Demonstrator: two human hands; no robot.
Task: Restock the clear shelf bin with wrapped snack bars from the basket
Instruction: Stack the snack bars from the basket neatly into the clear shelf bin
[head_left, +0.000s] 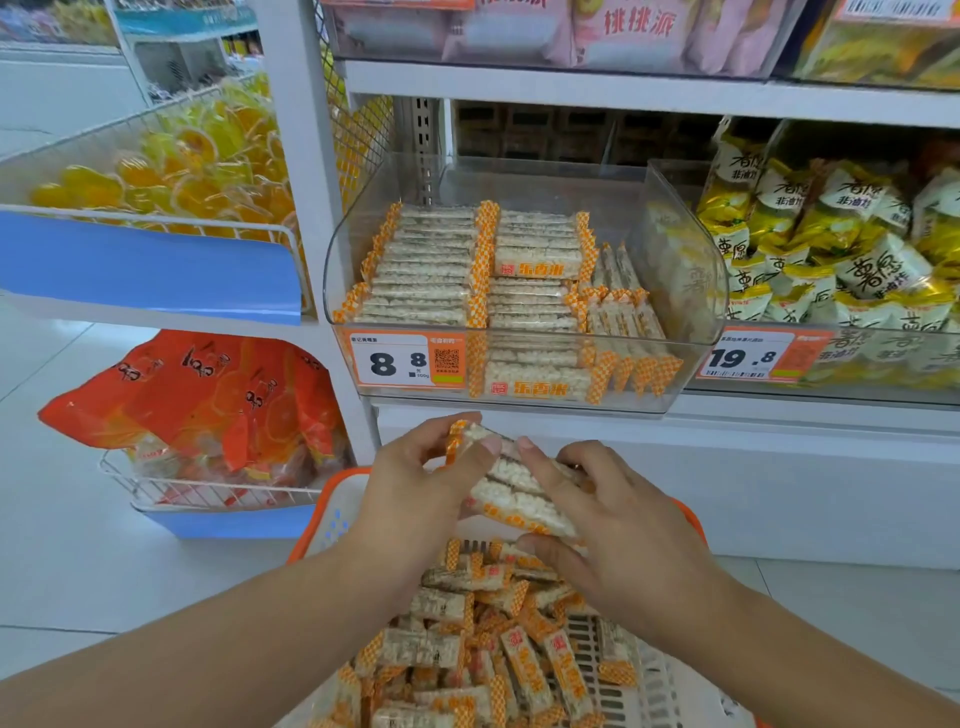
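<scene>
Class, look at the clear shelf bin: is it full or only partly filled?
Partly filled. In the clear shelf bin, rows of snack bars lie low, and bare clear wall shows above them at the back.

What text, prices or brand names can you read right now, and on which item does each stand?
"8.8" on the orange price tag of the clear plastic shelf bin; its small print is unreadable.
"19.8" on the neighbouring orange price tag.
"乐香米" on the orange-checked wrapped snack bars in the bin.
"桃桃派" on the pink packets above.
Yellow packets and orange bags: too stylised to read.
</scene>
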